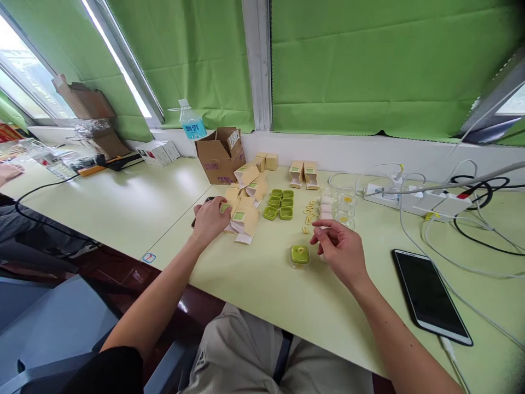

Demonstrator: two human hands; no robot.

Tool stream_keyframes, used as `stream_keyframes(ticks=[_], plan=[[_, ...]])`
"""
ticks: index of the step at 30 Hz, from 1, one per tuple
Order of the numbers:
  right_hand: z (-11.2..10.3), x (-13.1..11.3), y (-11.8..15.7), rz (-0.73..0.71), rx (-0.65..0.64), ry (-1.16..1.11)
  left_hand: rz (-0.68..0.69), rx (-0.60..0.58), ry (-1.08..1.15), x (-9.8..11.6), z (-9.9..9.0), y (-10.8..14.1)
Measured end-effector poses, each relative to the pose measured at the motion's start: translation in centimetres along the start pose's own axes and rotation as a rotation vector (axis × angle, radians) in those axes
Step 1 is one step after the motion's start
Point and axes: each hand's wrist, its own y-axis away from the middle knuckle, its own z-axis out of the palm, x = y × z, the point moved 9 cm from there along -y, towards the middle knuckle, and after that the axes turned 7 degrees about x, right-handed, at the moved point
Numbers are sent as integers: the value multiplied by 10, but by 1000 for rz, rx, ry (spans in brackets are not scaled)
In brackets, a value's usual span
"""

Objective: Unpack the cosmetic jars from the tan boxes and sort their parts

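My left hand [211, 220] has its fingers curled at the left edge of a small cardboard box [227, 208] with a green square, in a loose pile of open-flapped boxes. A dark object partly shows beneath this hand. My right hand [339, 247] hovers with loosely bent fingers apart and nothing visible in them. Just left of it stands a small clear container with a green lid [300, 254]. Several green lids [281, 204] lie in two columns mid-table. Beside them are yellow rings [308, 213], whitish pink blocks [325, 209] and clear cups [345, 208].
At the back stand a brown carton [219, 164], a water bottle [192, 121] and two upright boxes [303, 175]. A phone [430, 293] on a cable and a power strip [418, 200] with tangled cords occupy the right. Another person's hand [9, 172] shows far left.
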Motion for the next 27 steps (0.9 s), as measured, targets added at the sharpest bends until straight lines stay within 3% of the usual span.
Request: stream_keyframes(ticks=[3,6,9,12,16,19,22,27], plan=[[-4,3,-2,-21,10,71,12,5,-21,1,1,1],[-8,-6,-5,-125,-16,319,32,78,-28,5,-7,5],[5,-21,2,-341,-184,602,106,235,33,23,-26,15],[24,-24,18,-491,-373,754,284,283,177,62,-37,37],[37,-14,27,-507,-447,875,660,60,454,137,-24,81],[36,-13,23,-458,-433,836,834,-121,594,181,-10,106],[27,-20,15,-401,-367,718,869,-188,707,203,-2,106],[6,-29,4,-373,-142,528,804,-181,922,214,2,89]])
